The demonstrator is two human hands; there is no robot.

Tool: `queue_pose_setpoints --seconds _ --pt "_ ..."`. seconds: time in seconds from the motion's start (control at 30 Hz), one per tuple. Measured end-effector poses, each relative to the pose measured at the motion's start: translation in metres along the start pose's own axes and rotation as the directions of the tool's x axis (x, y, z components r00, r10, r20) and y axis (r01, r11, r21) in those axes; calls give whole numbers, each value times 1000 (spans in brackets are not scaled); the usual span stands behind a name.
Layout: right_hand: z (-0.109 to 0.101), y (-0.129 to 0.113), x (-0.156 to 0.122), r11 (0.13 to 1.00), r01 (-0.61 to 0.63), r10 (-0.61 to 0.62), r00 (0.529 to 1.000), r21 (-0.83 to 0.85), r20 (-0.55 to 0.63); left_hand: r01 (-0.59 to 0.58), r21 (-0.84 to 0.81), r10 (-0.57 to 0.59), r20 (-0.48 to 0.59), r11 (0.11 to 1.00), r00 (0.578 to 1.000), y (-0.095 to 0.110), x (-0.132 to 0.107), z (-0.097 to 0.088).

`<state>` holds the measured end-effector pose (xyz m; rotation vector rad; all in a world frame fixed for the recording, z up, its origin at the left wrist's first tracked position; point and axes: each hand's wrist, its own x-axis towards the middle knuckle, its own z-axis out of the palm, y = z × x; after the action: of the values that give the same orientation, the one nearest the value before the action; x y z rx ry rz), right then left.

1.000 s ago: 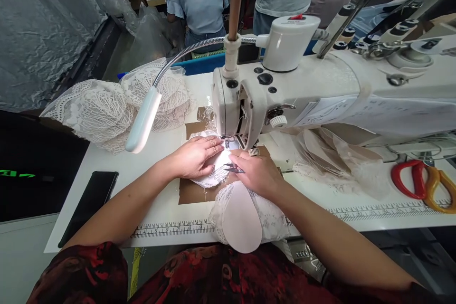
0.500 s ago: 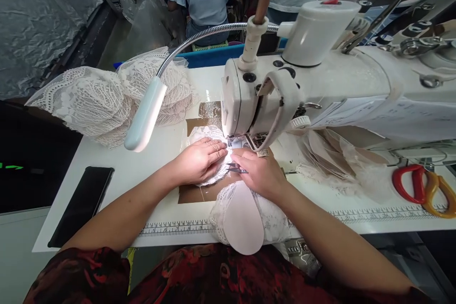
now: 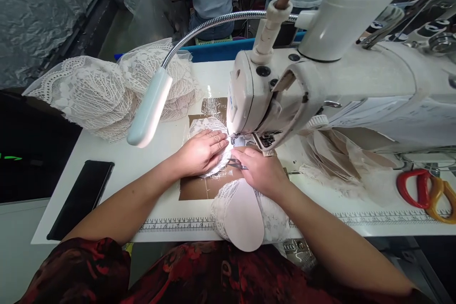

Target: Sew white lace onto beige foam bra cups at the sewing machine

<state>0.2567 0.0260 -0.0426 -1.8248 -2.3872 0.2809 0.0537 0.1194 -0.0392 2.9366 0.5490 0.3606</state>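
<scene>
Head view: the lace (image 3: 205, 125) lies beneath your left hand (image 3: 199, 153), its right edge by the needle end of the machine (image 3: 245, 95). It should handle light, soft and prone to pucker; best press it flat near the rim. That hand lies fingers extended, clutching nothing; your right hand (image 3: 262, 172) grasps the snips (image 3: 238, 165). Whether it also touches lace, I cannot tell.

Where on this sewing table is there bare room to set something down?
Bare table lies between the phone, lace pile and left forearm; another patch sits between the right forearm, the fabric stack and the red-and-yellow scissors. It is crowded at the sewing machine, where the left hand, right hand, lace piece and snips gather.
</scene>
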Motion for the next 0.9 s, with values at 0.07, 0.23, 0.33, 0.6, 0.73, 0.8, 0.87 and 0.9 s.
queue_pose_setpoints --seconds 0.07,0.23,0.33,0.6,0.73,0.8,0.87,0.9 --pt "-1 -1 0 999 32 -32 999 -8 32 13 -2 -13 -6 1000 1000 0 0 0" --pt "-1 -1 -1 995 70 -69 997 -65 13 -6 0 6 -8 1000 1000 -1 -1 1" --pt "0 -1 -2 992 72 -73 997 -102 -9 -32 -14 31 -16 999 999 0 -2 0" --pt "0 -2 -3 991 46 -45 999 -128 5 -36 -54 33 -54 998 998 0 -4 3" --pt "0 -2 -1 990 8 -10 1000 -140 -14 8 -48 -10 -43 999 999 0 -5 4" --pt "0 -1 0 990 -11 8 1000 -143 -23 22 -48 -24 -34 999 999 0 -5 3" --pt "1 0 1 990 -20 15 999 -137 -35 26 -55 -28 -30 998 999 0 -5 2" --pt "1 0 0 991 -17 12 999 -133 -39 24 -60 -26 -28 998 999 0 -5 2"
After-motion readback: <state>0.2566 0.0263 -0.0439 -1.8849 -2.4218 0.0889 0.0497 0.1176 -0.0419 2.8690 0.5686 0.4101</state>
